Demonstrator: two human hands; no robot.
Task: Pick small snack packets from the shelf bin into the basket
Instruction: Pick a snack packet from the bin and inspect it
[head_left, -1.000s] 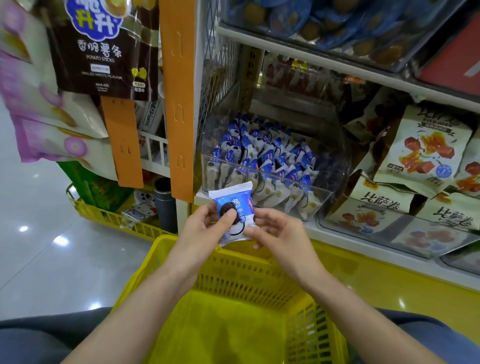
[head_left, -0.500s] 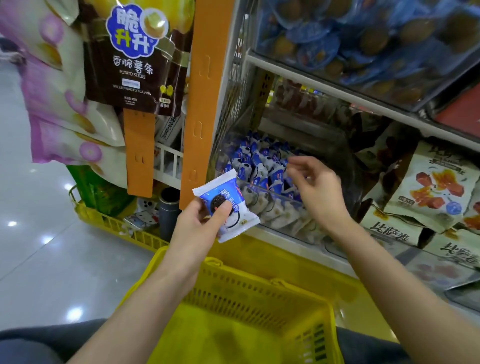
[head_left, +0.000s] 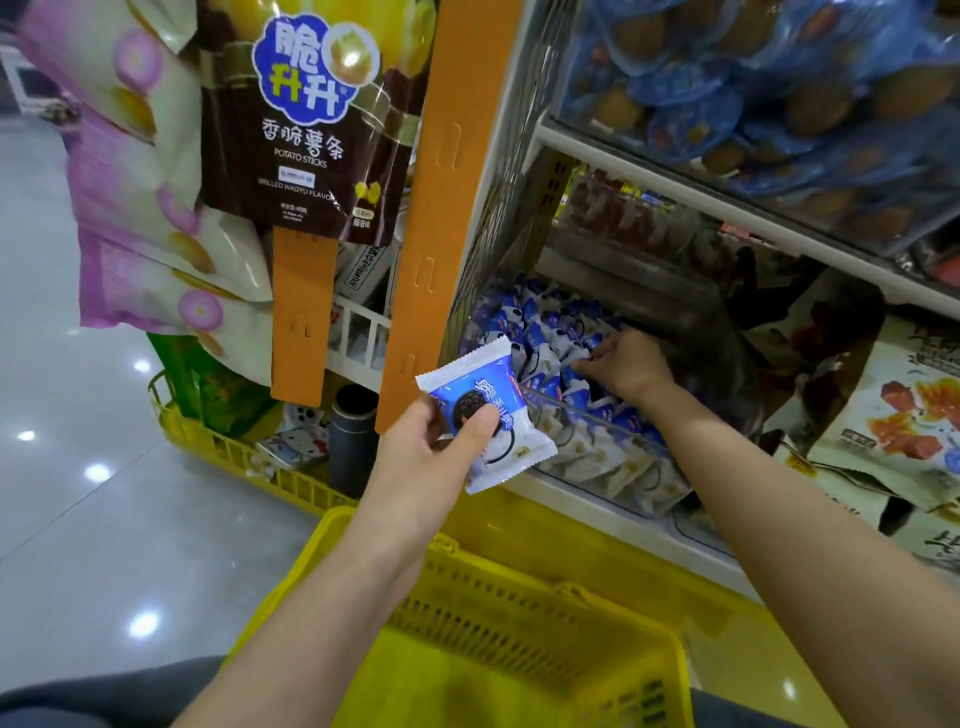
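Observation:
My left hand (head_left: 431, 452) pinches a small blue-and-white snack packet (head_left: 485, 410) with a dark cookie picture, held up in front of the shelf edge above the yellow basket (head_left: 519, 587). The clear shelf bin (head_left: 613, 470) holds several more of these packets (head_left: 545, 332). My right hand (head_left: 626, 364) reaches down into the bin, fingers curled among the packets; whether it grips one cannot be told. The basket sits below both arms, its inside looking bare.
An orange upright strip (head_left: 431, 208) stands left of the bin. Hanging potato-stick bags (head_left: 306, 119) and purple-white bags (head_left: 135, 171) are at the left. Beige snack bags (head_left: 904, 410) lie right of the bin. Another yellow basket (head_left: 244, 457) sits on the floor.
My right hand left the packet, moved up over the bin, and has dropped into the packets. My left hand kept the packet and lifted it slightly; the view shifted up and closer.

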